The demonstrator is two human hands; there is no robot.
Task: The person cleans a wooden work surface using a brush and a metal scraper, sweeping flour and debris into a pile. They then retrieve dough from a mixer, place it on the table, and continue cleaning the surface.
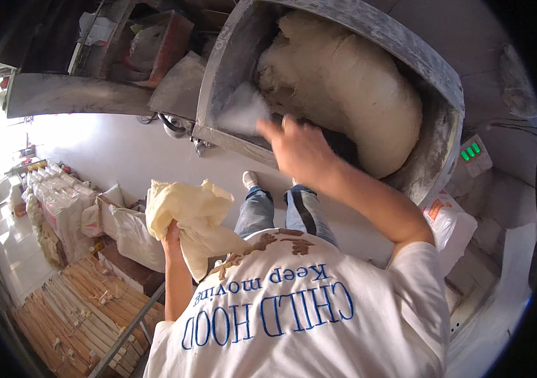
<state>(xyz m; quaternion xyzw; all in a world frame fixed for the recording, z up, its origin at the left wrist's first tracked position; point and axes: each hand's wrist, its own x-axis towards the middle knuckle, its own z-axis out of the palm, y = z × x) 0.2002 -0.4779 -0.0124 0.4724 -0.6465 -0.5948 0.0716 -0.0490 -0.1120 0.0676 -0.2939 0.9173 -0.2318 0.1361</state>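
A metal mixing trough point(228, 61) lies at the top of the view with a large pale mass of dough point(344, 80) in it. My right hand point(299, 149) is over the trough's near rim, its fingers pointing left. Past its fingertips is a blurred whitish patch point(245, 108); whether this is flour or a thing in the hand is unclear. Down to the left, my left hand point(172, 234) grips a crumpled pale yellow sheet point(188, 203), which hangs down in folds against my shirt. It could be soft dough or cloth.
A metal-fronted counter point(79, 94) runs left of the trough. Wrapped white packages point(58, 189) and rows of long, thin wooden strips or boxes point(84, 312) are at lower left, beside a metal rail point(127, 330). A panel with green lights point(476, 156) and a white bag point(448, 231) are at right.
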